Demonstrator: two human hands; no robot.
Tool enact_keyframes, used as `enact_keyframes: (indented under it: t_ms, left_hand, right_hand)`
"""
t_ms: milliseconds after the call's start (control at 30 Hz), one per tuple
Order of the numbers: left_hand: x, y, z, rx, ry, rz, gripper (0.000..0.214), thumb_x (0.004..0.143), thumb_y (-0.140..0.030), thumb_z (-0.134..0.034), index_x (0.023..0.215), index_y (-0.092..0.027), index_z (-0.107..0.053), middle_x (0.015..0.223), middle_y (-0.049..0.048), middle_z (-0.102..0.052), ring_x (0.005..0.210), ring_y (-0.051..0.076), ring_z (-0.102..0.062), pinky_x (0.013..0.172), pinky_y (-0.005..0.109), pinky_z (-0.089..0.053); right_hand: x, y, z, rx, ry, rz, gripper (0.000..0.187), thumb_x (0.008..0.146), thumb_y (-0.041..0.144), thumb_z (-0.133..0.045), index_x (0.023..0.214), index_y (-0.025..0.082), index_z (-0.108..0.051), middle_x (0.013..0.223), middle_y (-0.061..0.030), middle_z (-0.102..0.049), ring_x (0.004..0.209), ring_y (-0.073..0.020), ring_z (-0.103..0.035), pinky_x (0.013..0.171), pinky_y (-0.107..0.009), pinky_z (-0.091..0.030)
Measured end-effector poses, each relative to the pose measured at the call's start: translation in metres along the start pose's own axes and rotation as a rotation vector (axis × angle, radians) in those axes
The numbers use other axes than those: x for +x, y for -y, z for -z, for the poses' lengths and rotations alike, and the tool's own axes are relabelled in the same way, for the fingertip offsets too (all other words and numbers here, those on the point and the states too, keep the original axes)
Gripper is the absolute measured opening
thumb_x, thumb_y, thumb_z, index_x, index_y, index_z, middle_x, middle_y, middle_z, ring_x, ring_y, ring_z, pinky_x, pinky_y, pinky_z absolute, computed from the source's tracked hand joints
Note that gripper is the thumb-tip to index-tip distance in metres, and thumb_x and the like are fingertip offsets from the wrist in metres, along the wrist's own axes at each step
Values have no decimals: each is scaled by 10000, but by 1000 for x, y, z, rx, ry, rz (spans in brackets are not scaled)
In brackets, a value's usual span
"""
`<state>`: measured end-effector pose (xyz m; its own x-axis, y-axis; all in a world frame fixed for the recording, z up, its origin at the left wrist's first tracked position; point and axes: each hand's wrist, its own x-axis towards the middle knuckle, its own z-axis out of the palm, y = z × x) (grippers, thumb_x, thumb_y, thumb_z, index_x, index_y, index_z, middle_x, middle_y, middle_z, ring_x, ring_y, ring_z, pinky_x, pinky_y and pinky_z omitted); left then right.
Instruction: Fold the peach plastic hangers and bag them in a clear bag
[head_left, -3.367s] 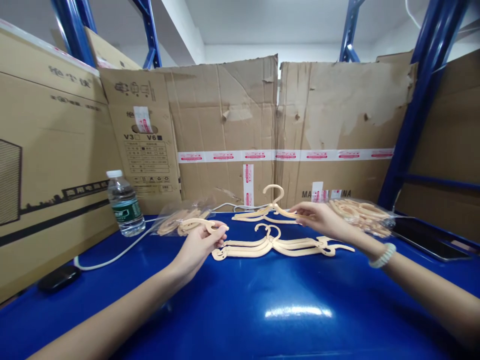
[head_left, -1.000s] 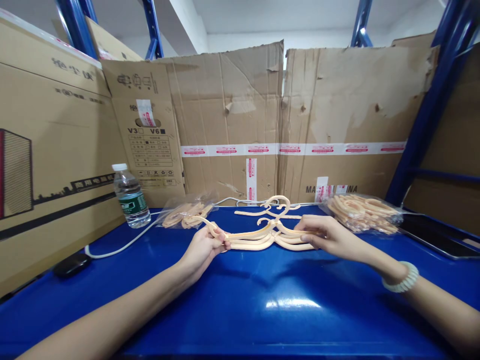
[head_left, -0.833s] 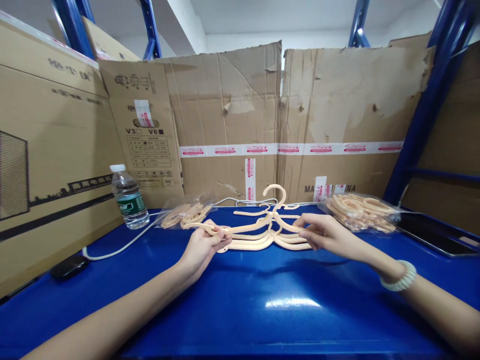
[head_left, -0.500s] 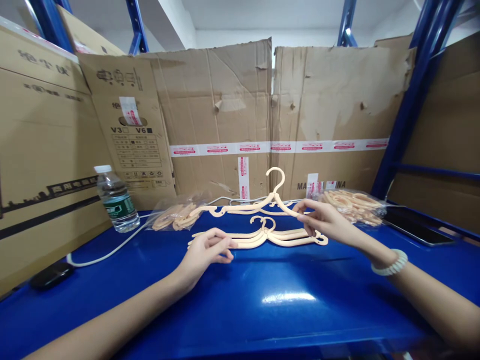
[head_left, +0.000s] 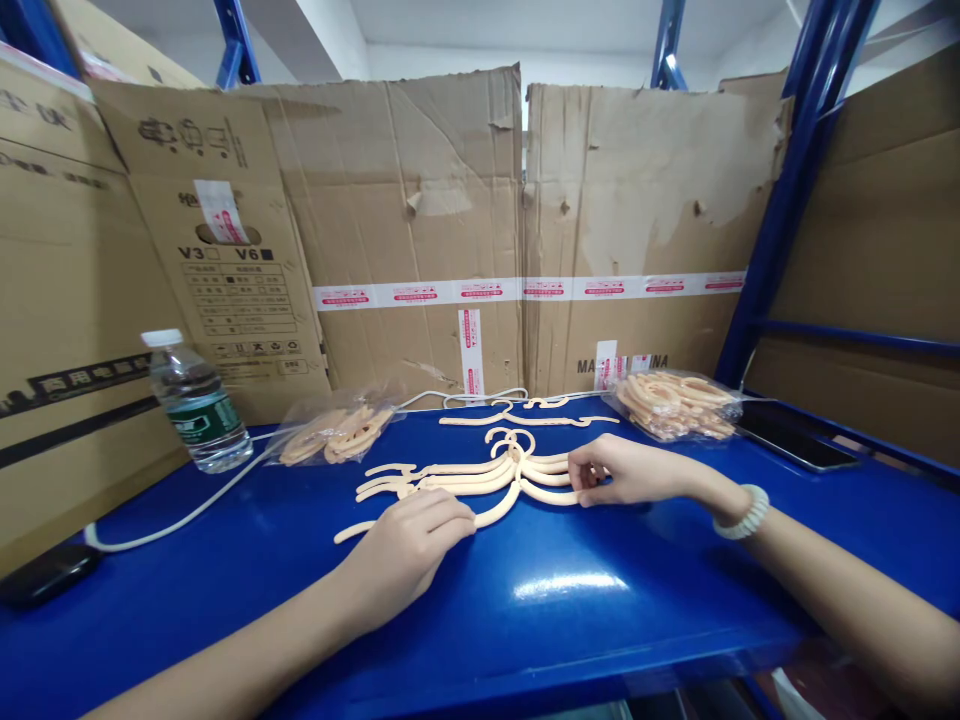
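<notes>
Several cream plastic hangers lie stacked on the blue shelf top, hooks pointing away from me. My left hand rests palm down with its fingers closed together over the left arm of the nearest hanger. My right hand, a bead bracelet on its wrist, pinches the right arm of the same hanger stack. One more hanger lies flat further back, apart from both hands.
A clear bag of hangers lies at the back left and another bag at the back right. A water bottle stands left. A white cable, a black device, a dark tablet and cardboard boxes surround the shelf.
My right hand, which held one hanger up by its arm, has lowered it onto the stack. My left hand has drawn nearer and now lies on that hanger's left arm.
</notes>
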<state>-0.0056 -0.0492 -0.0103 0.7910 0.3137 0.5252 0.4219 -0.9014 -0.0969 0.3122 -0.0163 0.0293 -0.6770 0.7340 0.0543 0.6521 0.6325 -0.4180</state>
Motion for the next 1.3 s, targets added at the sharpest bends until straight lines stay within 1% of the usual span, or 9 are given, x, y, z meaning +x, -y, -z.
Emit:
enact_keyframes:
  t_ms: [100, 200, 400, 633, 767, 867, 933, 1100, 1300]
  left_hand:
    - [0, 1, -1, 118, 23, 18, 306, 895, -39, -375, 1058, -142, -612, 1029, 86, -674, 955, 233, -604, 826, 386, -514]
    - [0, 0, -1, 179, 58, 66, 315, 899, -62, -376, 1100, -127, -610, 1089, 109, -655, 1007, 255, -590, 852, 427, -516]
    - [-1, 2, -2, 133, 94, 156, 310, 922, -127, -387, 1152, -140, -594, 1164, 111, -631, 1047, 244, -593, 894, 428, -518]
    - [-4, 7, -3, 96, 169, 246, 330, 934, -200, -403, 1210, -170, -581, 1275, 100, -587, 1157, 247, -558, 972, 435, -486]
    - [-3, 6, -1, 69, 181, 272, 324, 940, -256, -431, 1219, -185, -579, 1300, 102, -568, 1183, 258, -540, 989, 445, -468]
    - [-1, 4, 1, 48, 181, 274, 357, 934, -313, -464, 1254, -184, -555, 1329, 115, -539, 1227, 281, -497, 1023, 480, -427]
    - [-1, 4, 1, 35, 176, 280, 403, 924, -355, -490, 1293, -195, -523, 1357, 119, -510, 1250, 292, -471, 1036, 495, -407]
    - [-2, 4, 2, 15, 189, 308, 446, 921, -388, -501, 1327, -202, -495, 1379, 121, -490, 1261, 298, -456, 1038, 500, -399]
    - [-2, 4, 1, -21, 255, 307, 467, 934, -419, -470, 1346, -199, -478, 1430, 119, -439, 1316, 289, -401, 1074, 502, -360]
  right_hand:
    - [1, -1, -1, -94, -36, 9, 69, 753, 210, -690, 748, 151, -654, 781, -24, -644, 685, -142, -572, 619, -242, -426]
    - [3, -3, -1, -117, -40, -58, 72, 758, 199, -689, 742, 146, -644, 706, -10, -625, 620, -130, -552, 561, -228, -392]
    - [4, -12, 0, -109, -53, -91, 36, 752, 122, -664, 759, 143, -636, 687, -4, -623, 615, -126, -552, 558, -221, -381]
    - [5, -18, -2, -124, -104, -165, 88, 745, 129, -648, 821, 151, -609, 711, -13, -629, 642, -151, -573, 574, -242, -408]
    - [4, -15, -3, -279, -170, -120, 252, 767, 203, -646, 1005, 129, -613, 980, -116, -627, 903, -248, -571, 774, -356, -465]
    - [6, -14, -8, -346, -179, -48, 462, 857, 321, -566, 1256, 94, -515, 1248, -202, -515, 1167, -332, -455, 968, -480, -388]
    - [8, -15, -15, -327, -150, -23, 498, 901, 355, -502, 1321, 90, -459, 1324, -209, -465, 1246, -333, -400, 1030, -491, -342]
    - [13, -21, -27, -250, -153, 5, 397, 964, 343, -410, 1283, 123, -495, 1262, -179, -529, 1156, -280, -505, 992, -434, -395]
    - [11, -25, -23, -233, -129, -15, 362, 959, 298, -426, 1261, 114, -501, 1235, -178, -552, 1125, -273, -532, 958, -422, -426]
